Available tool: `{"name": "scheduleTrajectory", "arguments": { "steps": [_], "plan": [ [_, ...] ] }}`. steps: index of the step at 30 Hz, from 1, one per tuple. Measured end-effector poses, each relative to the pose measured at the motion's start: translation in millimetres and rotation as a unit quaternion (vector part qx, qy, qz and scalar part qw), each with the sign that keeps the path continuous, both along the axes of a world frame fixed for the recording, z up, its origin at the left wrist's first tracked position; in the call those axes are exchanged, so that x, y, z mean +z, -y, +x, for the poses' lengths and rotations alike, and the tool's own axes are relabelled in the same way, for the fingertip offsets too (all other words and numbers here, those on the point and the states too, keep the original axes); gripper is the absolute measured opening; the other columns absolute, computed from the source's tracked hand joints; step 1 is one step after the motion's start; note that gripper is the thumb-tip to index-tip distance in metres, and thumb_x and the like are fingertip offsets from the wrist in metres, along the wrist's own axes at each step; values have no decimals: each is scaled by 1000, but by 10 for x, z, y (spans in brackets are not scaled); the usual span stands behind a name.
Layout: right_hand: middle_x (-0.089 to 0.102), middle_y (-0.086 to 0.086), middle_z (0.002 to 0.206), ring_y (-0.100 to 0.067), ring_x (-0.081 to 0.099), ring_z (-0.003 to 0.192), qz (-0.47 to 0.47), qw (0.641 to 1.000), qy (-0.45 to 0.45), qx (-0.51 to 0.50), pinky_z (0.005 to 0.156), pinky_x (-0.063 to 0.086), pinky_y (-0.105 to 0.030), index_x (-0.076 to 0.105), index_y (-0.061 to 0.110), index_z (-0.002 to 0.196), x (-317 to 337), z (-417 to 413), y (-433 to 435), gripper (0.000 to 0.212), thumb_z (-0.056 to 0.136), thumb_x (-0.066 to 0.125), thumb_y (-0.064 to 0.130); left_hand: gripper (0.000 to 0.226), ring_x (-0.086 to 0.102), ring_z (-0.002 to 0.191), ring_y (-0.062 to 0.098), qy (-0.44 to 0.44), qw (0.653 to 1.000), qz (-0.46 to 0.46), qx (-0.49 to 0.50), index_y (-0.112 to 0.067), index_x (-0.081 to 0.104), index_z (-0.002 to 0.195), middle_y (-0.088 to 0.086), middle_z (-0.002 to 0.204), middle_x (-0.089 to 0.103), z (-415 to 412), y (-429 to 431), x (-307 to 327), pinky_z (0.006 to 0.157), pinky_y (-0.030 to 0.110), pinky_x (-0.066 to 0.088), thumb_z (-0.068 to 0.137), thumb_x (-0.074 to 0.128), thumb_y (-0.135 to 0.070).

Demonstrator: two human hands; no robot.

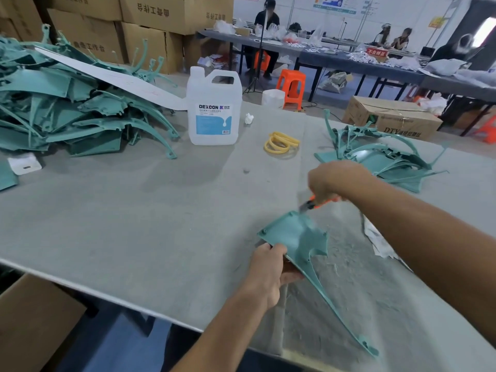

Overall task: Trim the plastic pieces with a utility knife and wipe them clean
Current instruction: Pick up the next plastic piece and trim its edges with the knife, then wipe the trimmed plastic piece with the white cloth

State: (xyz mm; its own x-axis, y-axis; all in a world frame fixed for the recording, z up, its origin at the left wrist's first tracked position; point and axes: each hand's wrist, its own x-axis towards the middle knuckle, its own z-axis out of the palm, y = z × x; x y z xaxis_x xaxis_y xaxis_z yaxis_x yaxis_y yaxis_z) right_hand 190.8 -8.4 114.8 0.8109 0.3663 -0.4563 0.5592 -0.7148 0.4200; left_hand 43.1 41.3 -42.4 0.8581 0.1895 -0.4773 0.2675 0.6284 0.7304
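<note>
Trimming station, head view. You hold one teal plastic piece (295, 238), a thin moulded shell with a broad panel and a long tapering arm. It lies on the grey table (134, 210), well nearer you than the DEXCON jug (213, 108) and to its right. The arm's tip reaches down past the table's near edge.

Your left hand (268, 275) is clenched round the panel's left edge, fingers curled under it. Your right hand (335, 181), blurred, grasps the orange utility knife (318, 203), with its blade end at the panel's corner on the jug's side.

Judged from its thin walls, the piece should be light, fairly stiff across the panel and springy along the arm. Its smooth face is likely slippery, and its small tabs could snap. Take hold on the panel close to the cut, never by the arm, and keep your holding fingers behind the blade's path.

Left of the jug lies a heap of teal pieces (67, 108). To its right, and nearer you, lies a smaller stack (381, 159). Between jug and stack lie yellow bands (280, 143).
</note>
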Motion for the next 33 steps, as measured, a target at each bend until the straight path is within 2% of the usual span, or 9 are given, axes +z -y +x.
{"name": "scheduleTrajectory", "arguments": {
  "steps": [4, 7, 11, 16, 18, 24, 27, 29, 33],
  "plan": [
    [53, 1, 74, -16, 49, 59, -18, 991, 120, 49, 62, 44, -31, 60, 15, 96, 13, 150, 194, 17, 99, 59, 32, 23, 74, 76, 27, -7, 1000, -8, -9, 1, 62, 111, 19, 91, 73, 19, -10, 11, 69, 44, 62, 98, 43, -2],
    [58, -1, 80, -21, 64, 65, 165, 984, 68, 22, 62, 46, -31, 58, 24, 106, -112, 185, 311, 22, 102, 52, 45, 23, 75, 80, 28, -15, 1000, -23, -5, 1, 61, 115, 19, 95, 74, 5, -28, 14, 64, 40, 61, 99, 44, -3],
    [64, 0, 86, -17, 66, 45, 346, 935, 10, -77, 55, 45, -29, 60, 28, 105, -576, 122, 744, 23, 102, 47, 46, 22, 74, 71, 26, -12, 1000, -22, 3, 1, 60, 111, 15, 81, 75, -12, -25, 36, 54, 33, 58, 99, 43, -5],
    [72, -12, 103, -31, 65, 93, 334, 926, 44, -170, 73, 44, -35, 67, 17, 101, -1261, -51, 1397, 35, 106, 41, 41, 25, 73, 74, 24, -2, 1000, -26, 13, 1, 62, 112, 14, 84, 74, -13, -26, 7, 58, 34, 58, 98, 42, -5],
    [71, -10, 102, -31, 65, 98, 349, 920, 74, -162, 73, 45, -36, 66, 23, 95, -1377, -154, 1525, 35, 104, 42, 47, 24, 73, 71, 22, 4, 1000, -19, 13, 0, 62, 111, 13, 81, 74, -12, -24, -13, 57, 33, 58, 98, 43, -5],
    [53, -16, 136, -43, 49, 121, 411, 852, 280, -161, 103, 39, -52, 67, 25, 129, -1281, -16, 1878, 38, 96, 60, 41, 23, 71, 62, 22, 14, 1000, -12, 21, 1, 61, 110, 12, 75, 73, -21, -1, 5, 51, 32, 57, 98, 42, -4],
    [36, -6, 154, -38, 35, 138, 345, 890, 158, -253, 107, 31, -56, 46, 45, 142, -1271, 135, 2098, 45, 98, 48, 53, 23, 70, 63, 23, 25, 999, -17, 16, 3, 61, 110, 15, 76, 72, -55, -12, 32, 50, 30, 56, 98, 43, -3],
    [43, -8, 147, -38, 41, 133, 299, 913, 95, -262, 104, 35, -54, 40, 47, 144, -1410, 165, 2234, 47, 99, 39, 56, 24, 70, 63, 22, 34, 999, -24, 13, 4, 62, 111, 15, 76, 71, -75, -18, 39, 51, 29, 56, 98, 43, -4],
    [53, -16, 133, -40, 46, 125, 370, 880, 129, -267, 103, 37, -51, 54, 30, 140, -1607, 188, 2374, 44, 101, 45, 49, 21, 71, 63, 20, 39, 998, -34, 22, 2, 62, 111, 14, 76, 72, -74, -17, 29, 54, 29, 57, 99, 46, -6]
  ]
}}
